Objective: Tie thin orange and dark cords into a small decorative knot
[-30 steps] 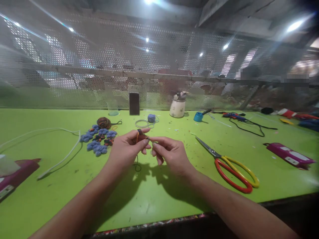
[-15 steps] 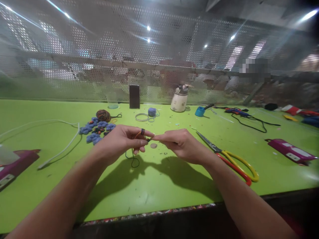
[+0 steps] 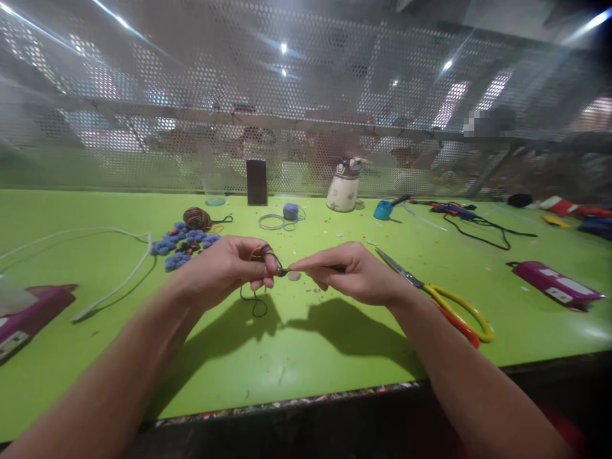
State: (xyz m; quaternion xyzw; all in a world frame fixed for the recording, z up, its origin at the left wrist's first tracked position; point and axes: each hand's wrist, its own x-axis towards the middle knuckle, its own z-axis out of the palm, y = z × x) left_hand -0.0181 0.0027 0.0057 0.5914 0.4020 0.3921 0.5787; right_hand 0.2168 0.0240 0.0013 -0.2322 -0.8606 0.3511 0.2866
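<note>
My left hand (image 3: 239, 264) is closed, its thumb and fingers pinching a small dark crochet piece (image 3: 283, 272). Dark and orange yarn (image 3: 261, 252) loops around its index finger, and a loose dark strand (image 3: 258, 307) hangs below onto the table. Opposite it, my right hand (image 3: 351, 271) is closed around a thin crochet hook, mostly hidden by the fingers, its tip at the piece. Just beyond my left hand lie several blue crocheted flowers (image 3: 178, 261) and a multicoloured yarn ball (image 3: 197, 218).
Large scissors (image 3: 430, 290) lie beside my right forearm. Toward the back stand a phone (image 3: 257, 182), a purple yarn ball (image 3: 290, 211), a white bottle (image 3: 343, 191) and a blue pot (image 3: 383, 210). Purple power strips (image 3: 554, 284) flank the green table (image 3: 229, 376); a perforated screen (image 3: 306, 102) rises behind.
My left index finger has curled down toward the piece, and the yarn on it has shifted. My right index finger has moved slightly left along the hook. The view has tilted a little.
</note>
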